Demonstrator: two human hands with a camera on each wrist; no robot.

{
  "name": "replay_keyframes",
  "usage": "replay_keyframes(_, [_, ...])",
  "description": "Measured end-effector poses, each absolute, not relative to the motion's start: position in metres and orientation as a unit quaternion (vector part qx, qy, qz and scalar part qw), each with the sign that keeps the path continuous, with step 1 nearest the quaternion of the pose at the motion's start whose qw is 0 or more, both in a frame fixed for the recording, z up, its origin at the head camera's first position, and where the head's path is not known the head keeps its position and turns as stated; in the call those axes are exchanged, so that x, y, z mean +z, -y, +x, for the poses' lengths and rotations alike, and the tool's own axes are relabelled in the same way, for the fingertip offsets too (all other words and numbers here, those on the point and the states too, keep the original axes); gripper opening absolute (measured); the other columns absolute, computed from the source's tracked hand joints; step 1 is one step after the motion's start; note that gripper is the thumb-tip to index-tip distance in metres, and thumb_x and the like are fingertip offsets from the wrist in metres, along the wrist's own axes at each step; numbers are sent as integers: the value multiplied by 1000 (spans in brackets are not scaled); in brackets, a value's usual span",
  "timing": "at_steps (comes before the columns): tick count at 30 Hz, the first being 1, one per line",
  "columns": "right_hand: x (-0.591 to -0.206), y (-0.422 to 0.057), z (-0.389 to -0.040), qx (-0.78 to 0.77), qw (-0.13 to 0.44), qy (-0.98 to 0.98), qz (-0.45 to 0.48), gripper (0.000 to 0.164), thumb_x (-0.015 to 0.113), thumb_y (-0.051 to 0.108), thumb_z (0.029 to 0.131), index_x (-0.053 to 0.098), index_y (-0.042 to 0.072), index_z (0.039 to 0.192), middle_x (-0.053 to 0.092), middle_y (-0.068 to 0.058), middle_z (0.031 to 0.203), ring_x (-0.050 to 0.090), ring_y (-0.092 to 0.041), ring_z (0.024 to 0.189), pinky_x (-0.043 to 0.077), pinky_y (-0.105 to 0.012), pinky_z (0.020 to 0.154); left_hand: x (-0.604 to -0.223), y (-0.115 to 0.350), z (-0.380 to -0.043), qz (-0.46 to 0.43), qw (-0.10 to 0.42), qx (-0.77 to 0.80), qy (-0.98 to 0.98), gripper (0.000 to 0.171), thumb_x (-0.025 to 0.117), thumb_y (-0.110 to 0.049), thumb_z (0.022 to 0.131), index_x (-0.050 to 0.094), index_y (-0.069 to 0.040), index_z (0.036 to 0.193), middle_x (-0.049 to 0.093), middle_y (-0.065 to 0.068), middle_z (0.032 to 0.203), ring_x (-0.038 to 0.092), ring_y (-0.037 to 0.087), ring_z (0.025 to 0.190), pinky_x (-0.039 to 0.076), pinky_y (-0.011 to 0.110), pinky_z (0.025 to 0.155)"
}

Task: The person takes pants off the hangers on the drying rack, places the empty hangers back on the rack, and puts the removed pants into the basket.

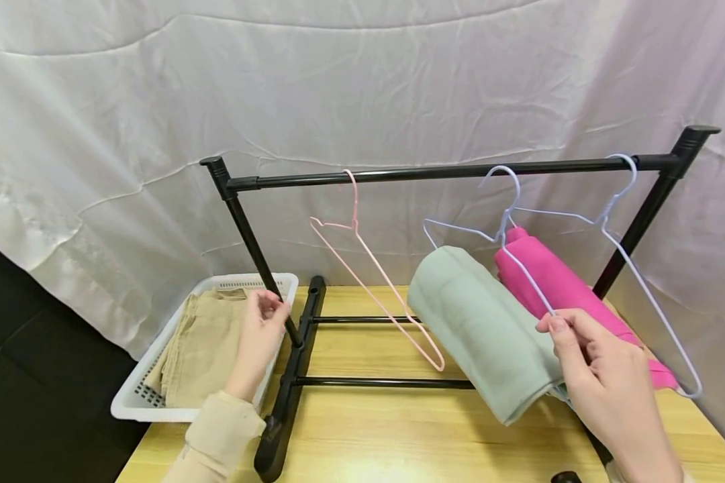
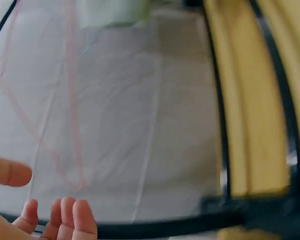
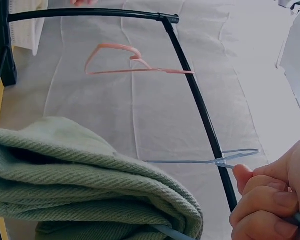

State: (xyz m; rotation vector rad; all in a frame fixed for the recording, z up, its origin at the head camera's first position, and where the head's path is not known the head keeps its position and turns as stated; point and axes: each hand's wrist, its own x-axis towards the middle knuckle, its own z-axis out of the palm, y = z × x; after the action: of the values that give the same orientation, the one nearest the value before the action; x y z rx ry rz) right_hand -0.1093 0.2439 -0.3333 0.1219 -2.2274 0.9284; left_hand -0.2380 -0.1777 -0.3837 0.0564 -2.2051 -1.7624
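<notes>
My right hand (image 1: 610,382) pinches the sloping arm of a light blue hanger (image 1: 507,218), whose hook is over the black bar (image 1: 423,175) of a clothes rack. A folded pale green cloth garment (image 1: 480,325) hangs over this hanger's lower bar, its thick layers close beside the hand in the right wrist view. Off to the left, my left hand (image 1: 261,345) is by the rack's side post, above the edge of a white basket (image 1: 157,414). Its fingers are loosely bent and hold nothing, as the left wrist view shows.
An unloaded pink hanger (image 1: 356,208) hangs left of the green garment. A second blue hanger (image 1: 607,209) at the right carries a bright pink garment (image 1: 556,278). Folded beige cloth (image 1: 205,355) lies in the basket. The rack stands on a wooden table (image 1: 399,436) before a pale curtain.
</notes>
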Motion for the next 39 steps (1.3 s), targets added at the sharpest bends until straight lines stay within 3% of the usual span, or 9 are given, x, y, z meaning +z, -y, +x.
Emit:
replay_keyframes(4, [-334, -242, -108, 358, 354, 863, 50, 17, 62, 14, 109, 74, 23, 100, 37, 14, 58, 30, 1, 49, 25, -23, 51, -404, 156, -224, -9, 93, -615, 783, 29, 65, -8, 106, 45, -1, 127, 57, 12, 117, 59, 10, 93, 58, 24, 74])
replay_keyframes(11, [-339, -239, -107, 365, 350, 861, 52, 18, 62, 12, 108, 75, 23, 100, 37, 13, 58, 31, 0, 48, 26, -23, 50, -428, 115, -212, -35, -32, -637, 769, 48, 72, -27, 104, 46, -3, 137, 62, 20, 127, 69, 22, 103, 65, 46, 91])
replay_keyframes(17, [-342, -237, -107, 365, 343, 864, 52, 19, 63, 11, 108, 75, 24, 101, 37, 12, 59, 30, -1, 49, 26, -24, 51, -444, 79, -211, -65, -90, -640, 760, 65, 76, -37, 101, 44, -2, 145, 61, 19, 130, 68, 20, 107, 63, 46, 96])
replay_keyframes(25, [-344, -233, -106, 359, 344, 866, 58, 20, 63, 11, 107, 75, 25, 100, 42, 15, 60, 36, 0, 53, 29, -22, 54, -458, 37, -214, -71, -171, -689, 701, 70, 76, -39, 101, 43, -2, 149, 63, 19, 131, 70, 27, 114, 61, 43, 105])
replay_keyframes(28, [-346, -231, -106, 358, 344, 866, 62, 20, 63, 10, 107, 75, 25, 99, 43, 15, 60, 37, 1, 54, 30, -21, 54, -459, 25, -213, -63, -189, -715, 670, 71, 76, -39, 101, 41, -2, 151, 63, 20, 132, 70, 27, 117, 60, 42, 107])
replay_keyframes(34, [-349, -227, -105, 363, 330, 869, 64, 21, 62, 12, 108, 74, 26, 99, 40, 15, 60, 37, 1, 53, 30, -21, 53, -465, 3, -214, -49, -171, -764, 621, 68, 77, -38, 101, 42, -4, 148, 65, 15, 127, 70, 20, 108, 61, 39, 103])
replay_keyframes(39, [-351, -224, -105, 367, 326, 869, 66, 21, 63, 12, 108, 73, 28, 99, 39, 15, 61, 35, 1, 52, 30, -21, 53, -474, -6, -219, -33, -195, -795, 574, 76, 78, -43, 99, 38, -3, 150, 65, 16, 130, 71, 20, 103, 62, 38, 102])
